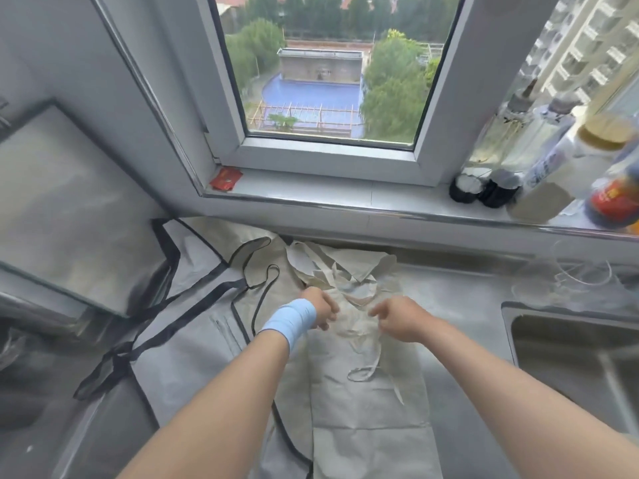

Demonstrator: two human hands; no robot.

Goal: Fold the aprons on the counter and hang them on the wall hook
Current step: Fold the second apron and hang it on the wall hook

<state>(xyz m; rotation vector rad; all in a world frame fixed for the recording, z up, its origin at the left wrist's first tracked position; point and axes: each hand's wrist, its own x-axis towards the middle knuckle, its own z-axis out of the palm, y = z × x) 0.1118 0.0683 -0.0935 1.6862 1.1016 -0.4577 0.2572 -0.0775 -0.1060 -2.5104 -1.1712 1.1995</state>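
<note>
A cream apron [370, 392] lies lengthwise on the steel counter [466, 316], its top crumpled near the window sill and its straps loose across the middle. My left hand [323, 307], with a blue wristband, grips the cream fabric near the top. A little to the right, my right hand [397, 318] pinches the same fabric with curled fingers. A grey apron with black trim [193, 350] is spread flat to the left, partly under the cream one. No wall hook is in view.
A steel sink [574, 354] sits at the right. Bottles and jars [539, 167] crowd the window sill's right end, with a red card [226, 179] at its left. A grey appliance [69, 209] stands at the left. Clear plastic film [581, 274] lies behind the sink.
</note>
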